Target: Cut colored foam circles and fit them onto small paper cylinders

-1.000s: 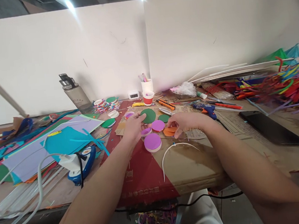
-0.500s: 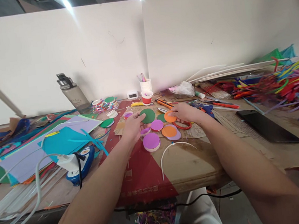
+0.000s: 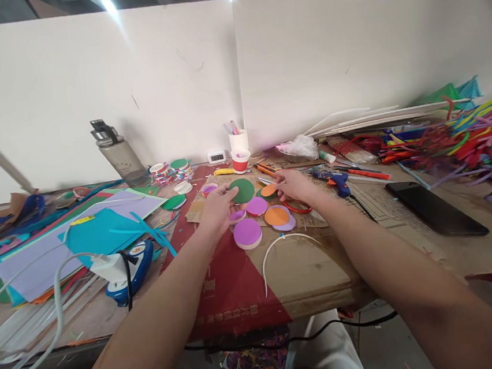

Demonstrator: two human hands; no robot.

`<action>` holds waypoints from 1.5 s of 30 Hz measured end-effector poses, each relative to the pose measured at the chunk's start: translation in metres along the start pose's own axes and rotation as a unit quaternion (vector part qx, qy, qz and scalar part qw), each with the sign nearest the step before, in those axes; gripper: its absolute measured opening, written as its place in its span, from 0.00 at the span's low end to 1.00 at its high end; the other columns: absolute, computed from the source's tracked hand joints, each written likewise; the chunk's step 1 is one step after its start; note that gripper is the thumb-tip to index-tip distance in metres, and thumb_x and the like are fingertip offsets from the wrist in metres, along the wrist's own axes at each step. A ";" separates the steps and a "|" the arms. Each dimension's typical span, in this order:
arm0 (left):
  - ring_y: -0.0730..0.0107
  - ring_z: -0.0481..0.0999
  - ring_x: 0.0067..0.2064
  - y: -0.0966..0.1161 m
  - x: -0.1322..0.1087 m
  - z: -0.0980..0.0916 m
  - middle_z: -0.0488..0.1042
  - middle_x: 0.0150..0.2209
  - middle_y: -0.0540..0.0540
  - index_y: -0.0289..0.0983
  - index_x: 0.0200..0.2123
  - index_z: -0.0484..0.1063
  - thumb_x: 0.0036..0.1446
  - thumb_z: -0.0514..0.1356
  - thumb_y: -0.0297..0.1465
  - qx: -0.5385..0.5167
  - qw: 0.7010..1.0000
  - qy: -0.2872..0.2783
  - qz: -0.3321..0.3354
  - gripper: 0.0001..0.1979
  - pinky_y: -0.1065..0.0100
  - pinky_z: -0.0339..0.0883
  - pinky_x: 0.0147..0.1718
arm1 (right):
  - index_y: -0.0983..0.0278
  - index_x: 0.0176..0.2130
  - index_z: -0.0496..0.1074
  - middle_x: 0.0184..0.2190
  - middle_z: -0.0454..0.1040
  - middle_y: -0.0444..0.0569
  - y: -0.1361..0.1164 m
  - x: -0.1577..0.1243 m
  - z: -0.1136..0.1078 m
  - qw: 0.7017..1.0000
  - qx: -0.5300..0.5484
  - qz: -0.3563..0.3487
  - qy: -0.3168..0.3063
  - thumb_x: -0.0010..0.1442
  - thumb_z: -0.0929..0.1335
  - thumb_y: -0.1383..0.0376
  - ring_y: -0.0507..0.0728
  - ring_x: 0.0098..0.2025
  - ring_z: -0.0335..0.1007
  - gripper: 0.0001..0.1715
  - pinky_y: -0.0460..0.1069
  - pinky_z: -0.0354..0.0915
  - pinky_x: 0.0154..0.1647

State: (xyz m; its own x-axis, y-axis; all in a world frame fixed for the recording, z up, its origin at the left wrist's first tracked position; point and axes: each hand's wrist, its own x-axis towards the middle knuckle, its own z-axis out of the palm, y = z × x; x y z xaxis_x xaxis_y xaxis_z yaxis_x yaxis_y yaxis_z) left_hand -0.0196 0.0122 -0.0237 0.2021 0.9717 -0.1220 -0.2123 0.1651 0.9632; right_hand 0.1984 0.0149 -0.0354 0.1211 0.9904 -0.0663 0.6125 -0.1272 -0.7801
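My left hand [image 3: 218, 207] pinches a green paper disc [image 3: 243, 191] by its left edge, above the cardboard. In my right hand [image 3: 293, 184] is an orange paper disc [image 3: 268, 190], tilted and gripped at its right side. Below them lie a purple disc [image 3: 257, 206], a larger purple-topped round with a pale side [image 3: 248, 233], and another orange disc [image 3: 276, 215] partly over a lilac disc [image 3: 291, 222]. Red-handled scissors [image 3: 297, 206] rest under my right hand, partly hidden by it. A purple ring-like piece [image 3: 237, 216] sits beside my left fingers.
A blue glue gun [image 3: 338, 182] and a black phone [image 3: 436, 207] lie to the right. Paper sheets [image 3: 94, 239] and a power strip [image 3: 135, 270] are at left. A bottle [image 3: 120, 159] and a red-white cup [image 3: 241, 162] stand near the wall. A white curved strip [image 3: 266, 264] lies in front.
My right hand has shifted a little left and up with the orange disc, which is now tilted and covers the green piece behind it. The glue gun shows more fully. My left hand keeps its grip.
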 end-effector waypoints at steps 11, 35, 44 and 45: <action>0.75 0.74 0.22 0.000 0.002 -0.001 0.78 0.31 0.45 0.33 0.38 0.71 0.59 0.59 0.26 0.002 1.000 0.006 -0.001 0.03 0.71 0.73 0.22 | 0.60 0.47 0.76 0.43 0.78 0.47 -0.017 -0.035 -0.018 0.911 -0.300 -0.188 -0.213 0.44 0.77 0.61 0.56 0.39 0.73 0.28 0.45 0.60 0.33; 0.71 0.80 0.32 0.000 -0.004 0.007 0.79 0.33 0.44 0.33 0.40 0.76 0.57 0.64 0.25 -0.014 0.998 -0.061 -0.025 0.07 0.72 0.76 0.30 | 0.63 0.32 0.68 0.23 0.75 0.44 -0.030 -0.028 0.004 0.976 0.206 -0.045 -0.056 0.63 0.64 0.72 0.53 0.24 0.74 0.08 0.48 0.72 0.27; 0.78 0.74 0.23 -0.005 0.000 0.007 0.80 0.34 0.45 0.32 0.41 0.77 0.52 0.67 0.25 -0.006 0.999 -0.043 0.009 0.11 0.76 0.70 0.21 | 0.63 0.38 0.73 0.35 0.77 0.46 -0.021 -0.033 -0.016 0.971 -0.096 -0.176 -0.130 0.51 0.75 0.59 0.54 0.33 0.72 0.15 0.46 0.64 0.30; 0.78 0.74 0.24 -0.003 0.001 0.006 0.80 0.34 0.45 0.32 0.40 0.76 0.52 0.67 0.25 -0.016 0.999 -0.033 0.021 0.10 0.76 0.69 0.21 | 0.63 0.39 0.74 0.36 0.77 0.46 -0.018 -0.033 -0.021 0.951 -0.168 -0.192 -0.174 0.46 0.76 0.60 0.55 0.35 0.72 0.19 0.46 0.63 0.32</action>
State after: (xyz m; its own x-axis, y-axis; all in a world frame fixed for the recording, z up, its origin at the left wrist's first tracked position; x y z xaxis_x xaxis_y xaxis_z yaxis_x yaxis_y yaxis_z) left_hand -0.0134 0.0114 -0.0256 0.2554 0.9646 -0.0653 -0.2514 0.1315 0.9589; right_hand 0.1995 -0.0162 -0.0064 -0.3923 0.9176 -0.0636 0.7817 0.2961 -0.5489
